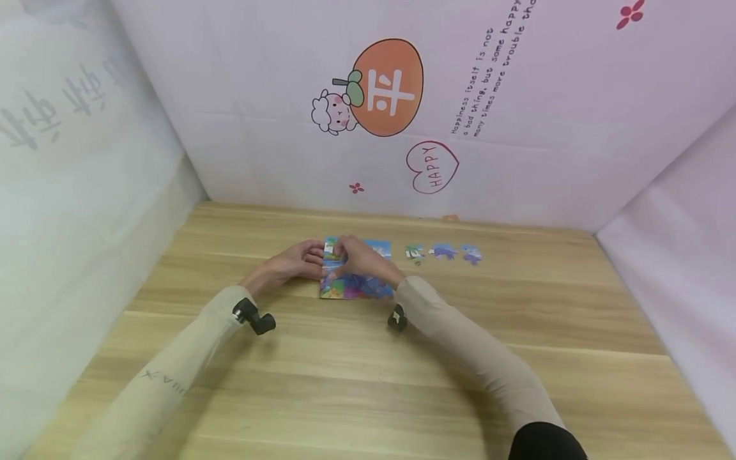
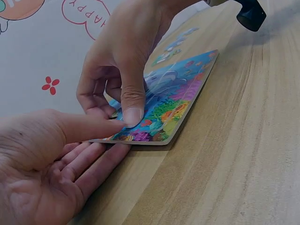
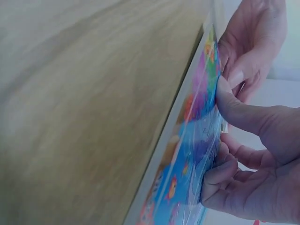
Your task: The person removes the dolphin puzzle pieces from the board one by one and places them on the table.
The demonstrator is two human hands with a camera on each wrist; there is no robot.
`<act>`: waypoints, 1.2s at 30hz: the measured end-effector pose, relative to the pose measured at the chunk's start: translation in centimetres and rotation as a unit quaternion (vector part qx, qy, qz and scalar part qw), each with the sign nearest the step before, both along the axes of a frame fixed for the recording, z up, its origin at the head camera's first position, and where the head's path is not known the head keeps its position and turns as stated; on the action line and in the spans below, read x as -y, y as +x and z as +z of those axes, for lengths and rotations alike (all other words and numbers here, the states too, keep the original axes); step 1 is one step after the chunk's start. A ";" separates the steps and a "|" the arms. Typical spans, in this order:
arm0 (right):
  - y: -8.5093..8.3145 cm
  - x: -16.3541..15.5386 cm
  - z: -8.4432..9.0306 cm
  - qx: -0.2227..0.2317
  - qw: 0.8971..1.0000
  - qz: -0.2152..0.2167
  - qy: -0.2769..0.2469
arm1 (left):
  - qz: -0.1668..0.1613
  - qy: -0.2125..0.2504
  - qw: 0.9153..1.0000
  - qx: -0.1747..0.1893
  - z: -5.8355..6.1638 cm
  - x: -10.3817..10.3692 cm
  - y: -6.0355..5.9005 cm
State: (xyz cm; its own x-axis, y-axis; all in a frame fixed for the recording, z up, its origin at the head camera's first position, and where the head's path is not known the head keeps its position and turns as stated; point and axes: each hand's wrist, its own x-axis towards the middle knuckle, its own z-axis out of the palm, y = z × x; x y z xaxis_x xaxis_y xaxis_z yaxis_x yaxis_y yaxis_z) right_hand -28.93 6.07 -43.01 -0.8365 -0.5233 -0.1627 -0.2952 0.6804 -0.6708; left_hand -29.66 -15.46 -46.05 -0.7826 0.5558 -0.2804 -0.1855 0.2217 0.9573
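Both hands meet over a colourful puzzle board (image 1: pixel 356 286) lying flat on the wooden surface (image 1: pixel 368 383), toward the far edge and a little left of the middle.

The left hand (image 1: pixel 296 260) lies at the board's left edge with its fingers (image 2: pixel 93 161) stretched out nearly straight against the surface, palm turned up in the left wrist view, the thumb reaching across to the board's near corner.

The right hand (image 1: pixel 359 257) comes from the other side and hunches over the board's far left part. Its thumb (image 2: pixel 132 105) presses down on the printed picture while the other fingers curl beneath. In the right wrist view the thumb and curled fingers (image 3: pixel 220 176) seem to be pinching a thin blue puzzle piece (image 3: pixel 206 150) at the board's face, though its outline is hard to make out.

To the right of the board, near the far edge of the surface, three loose pieces (image 1: pixel 443 252) sit in a short row, apart from one another and from the board.

A pink backdrop (image 1: pixel 402 115) with a cartoon orange stands behind the far edge.
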 end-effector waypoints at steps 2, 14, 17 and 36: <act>0.0 0.0 0.1 -0.001 1.000 -0.004 0.000 | -0.021 -0.008 1.000 -0.012 0.0 0.3 -0.1; -0.1 -0.4 -0.2 0.007 1.000 0.022 0.000 | -0.038 -0.033 0.998 -0.032 0.4 0.1 -0.1; -0.4 -0.9 -0.2 0.014 0.998 0.059 -0.016 | -0.043 -0.042 0.997 -0.043 0.4 -0.1 0.0; -0.3 -2.3 -1.5 0.010 0.992 0.009 -0.125 | 0.015 -0.043 0.999 -0.029 0.8 -0.5 0.2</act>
